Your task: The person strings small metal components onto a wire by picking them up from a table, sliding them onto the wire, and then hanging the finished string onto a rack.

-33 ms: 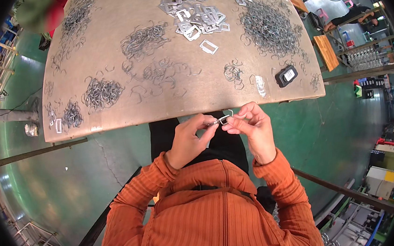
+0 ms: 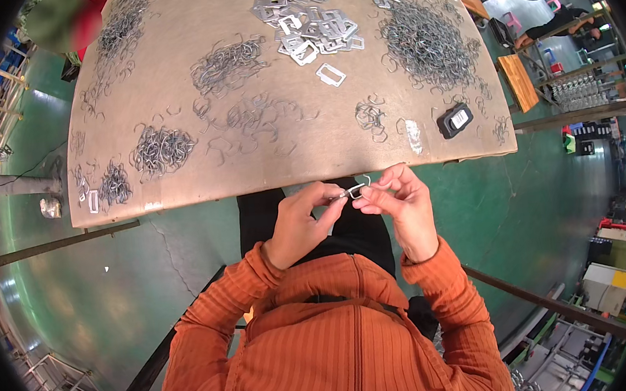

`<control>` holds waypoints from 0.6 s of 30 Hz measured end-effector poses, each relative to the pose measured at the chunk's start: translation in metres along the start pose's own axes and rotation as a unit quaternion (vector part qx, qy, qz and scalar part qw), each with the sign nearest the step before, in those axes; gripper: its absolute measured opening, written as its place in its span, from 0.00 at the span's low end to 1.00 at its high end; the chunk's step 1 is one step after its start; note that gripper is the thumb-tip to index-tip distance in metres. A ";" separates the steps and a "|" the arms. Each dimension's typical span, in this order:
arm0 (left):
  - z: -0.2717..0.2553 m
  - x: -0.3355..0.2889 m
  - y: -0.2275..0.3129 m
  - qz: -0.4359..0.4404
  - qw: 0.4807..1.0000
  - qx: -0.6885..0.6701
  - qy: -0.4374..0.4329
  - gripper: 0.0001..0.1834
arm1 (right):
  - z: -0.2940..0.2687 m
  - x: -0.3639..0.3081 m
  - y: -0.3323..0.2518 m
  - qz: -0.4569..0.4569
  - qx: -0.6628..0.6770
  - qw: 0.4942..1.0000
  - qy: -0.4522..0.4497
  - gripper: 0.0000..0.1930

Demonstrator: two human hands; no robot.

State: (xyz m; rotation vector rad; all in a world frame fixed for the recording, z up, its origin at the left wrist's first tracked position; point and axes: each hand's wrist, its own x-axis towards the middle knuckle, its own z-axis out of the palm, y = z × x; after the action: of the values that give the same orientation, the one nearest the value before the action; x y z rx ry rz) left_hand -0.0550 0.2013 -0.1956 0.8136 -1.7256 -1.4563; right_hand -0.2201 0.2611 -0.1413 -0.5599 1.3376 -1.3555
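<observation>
Just off the near table edge, my two hands meet over a small flat metal piece (image 2: 353, 190), seen nearly edge-on. My left hand (image 2: 301, 217) pinches its left end between thumb and fingers. In my right hand (image 2: 405, 204), thumb and fingertips hold a bent wire hook (image 2: 368, 180) against the piece's right end; the fingers partly hide where they meet. On the brown table (image 2: 251, 172) lies a heap of silver rectangular frame plates (image 2: 328, 34), with one loose plate (image 2: 322, 71) nearer me. Wire hooks form several heaps, including a large one (image 2: 430, 45) at right and another (image 2: 162, 149) at left.
A black box-shaped object with a white label (image 2: 455, 120) sits near the table's right front corner. Beyond the right side are a wooden board (image 2: 517, 84) and a person in dark clothes (image 2: 563, 28). A blurred green and red shape (image 2: 60, 22) is at upper left.
</observation>
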 end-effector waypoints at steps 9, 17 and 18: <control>0.000 0.010 -0.006 0.125 0.991 0.039 -0.034 0.08 | 0.002 -0.016 0.022 -0.197 -0.086 0.976 0.025 0.07; -0.008 0.154 -0.049 0.149 0.880 0.436 0.117 0.19 | -0.005 -0.026 0.025 -0.294 -0.213 0.931 0.046 0.07; -0.003 0.166 -0.053 0.114 0.872 0.463 0.111 0.20 | -0.006 -0.027 0.026 -0.291 -0.220 0.930 0.048 0.07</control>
State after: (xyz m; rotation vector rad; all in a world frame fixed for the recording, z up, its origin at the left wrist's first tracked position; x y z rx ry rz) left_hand -0.1412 0.0531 -0.2262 1.1356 -2.2246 -0.2814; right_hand -0.2087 0.2936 -0.1565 -1.2893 1.6457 -1.5636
